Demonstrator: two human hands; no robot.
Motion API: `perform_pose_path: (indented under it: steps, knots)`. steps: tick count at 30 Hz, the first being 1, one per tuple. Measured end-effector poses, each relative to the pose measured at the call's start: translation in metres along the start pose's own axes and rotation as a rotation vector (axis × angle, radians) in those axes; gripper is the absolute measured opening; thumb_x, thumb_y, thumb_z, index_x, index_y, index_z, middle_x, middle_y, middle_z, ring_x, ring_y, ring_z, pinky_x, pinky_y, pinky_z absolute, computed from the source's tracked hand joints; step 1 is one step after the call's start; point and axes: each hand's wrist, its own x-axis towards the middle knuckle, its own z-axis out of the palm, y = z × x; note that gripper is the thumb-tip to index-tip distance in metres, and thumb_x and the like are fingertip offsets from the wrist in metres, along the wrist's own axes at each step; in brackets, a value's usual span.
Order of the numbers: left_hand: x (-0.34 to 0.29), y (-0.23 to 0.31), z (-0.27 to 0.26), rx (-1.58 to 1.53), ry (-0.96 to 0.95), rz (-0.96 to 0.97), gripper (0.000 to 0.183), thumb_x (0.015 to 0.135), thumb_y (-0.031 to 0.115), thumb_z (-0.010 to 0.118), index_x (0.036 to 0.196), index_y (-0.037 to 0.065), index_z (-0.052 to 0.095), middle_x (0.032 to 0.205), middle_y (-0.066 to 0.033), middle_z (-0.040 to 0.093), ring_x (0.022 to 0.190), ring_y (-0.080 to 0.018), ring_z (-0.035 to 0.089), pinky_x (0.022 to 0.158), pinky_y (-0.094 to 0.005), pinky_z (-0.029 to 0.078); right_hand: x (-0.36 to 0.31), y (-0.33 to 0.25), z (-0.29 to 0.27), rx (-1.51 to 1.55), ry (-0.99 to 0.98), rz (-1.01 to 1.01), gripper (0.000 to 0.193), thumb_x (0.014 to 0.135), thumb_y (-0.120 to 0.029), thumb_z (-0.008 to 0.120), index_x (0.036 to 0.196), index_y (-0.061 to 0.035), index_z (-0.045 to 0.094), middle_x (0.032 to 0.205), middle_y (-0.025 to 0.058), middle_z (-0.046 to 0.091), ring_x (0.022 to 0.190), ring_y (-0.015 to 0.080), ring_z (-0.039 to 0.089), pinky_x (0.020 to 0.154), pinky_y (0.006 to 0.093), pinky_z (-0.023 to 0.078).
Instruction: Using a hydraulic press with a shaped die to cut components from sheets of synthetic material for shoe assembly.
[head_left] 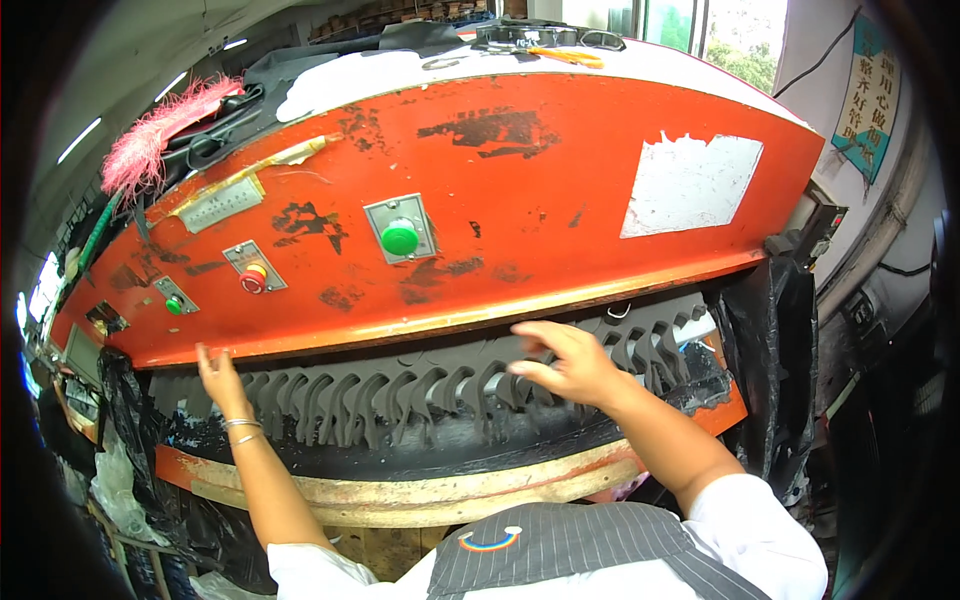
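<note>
A dark grey sheet [400,375] with a row of curved, scalloped strips along its near side lies under the lower edge of the orange-red machine [560,190]. My left hand [221,383] is at the left end of the sheet, fingers stretched up toward the machine's edge and apart. Over the right half of the sheet, my right hand [572,364] is held with thumb and fingers apart, slightly blurred, and nothing shows between them. Whether either hand touches the sheet I cannot tell. The sheet's far part is hidden beneath the machine.
On the machine's face are a large green button [399,238], a red button [254,279] and a smaller green button [174,304]. A worn pale board [420,495] edges the black bed in front of me. Black plastic [770,370] hangs at the right; orange-handled scissors [565,58] lie on top.
</note>
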Motion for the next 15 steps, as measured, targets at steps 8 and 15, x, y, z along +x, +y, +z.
perform_pose_path:
  steps: [8,15]
  knots:
    - [0.089,0.008,-0.007,0.404,-0.2,0.46,0.086,0.082,0.005,0.054,0.151,0.003,0.003,0.157,-0.0212,0.007,0.146,-0.0338,0.008,0.117,-0.0392,0.013,0.165,-0.051,0.067,-0.03,0.262,0.013,0.022,0.087,-0.02,0.063,0.095,-0.0075,0.046,0.07,0.0092,0.063,0.066,0.0339,0.064,0.055,0.042,0.05]
    - [-0.027,0.037,-0.045,0.365,-0.432,0.415,0.049,0.083,0.002,0.054,0.131,-0.005,0.046,0.137,-0.0256,0.043,0.128,-0.0378,0.043,0.108,-0.0409,0.033,0.071,-0.058,0.067,0.034,0.01,0.115,0.026,0.088,-0.03,0.063,0.091,-0.0071,0.051,0.071,0.0156,0.061,0.066,0.0362,0.062,0.057,0.0432,0.048]
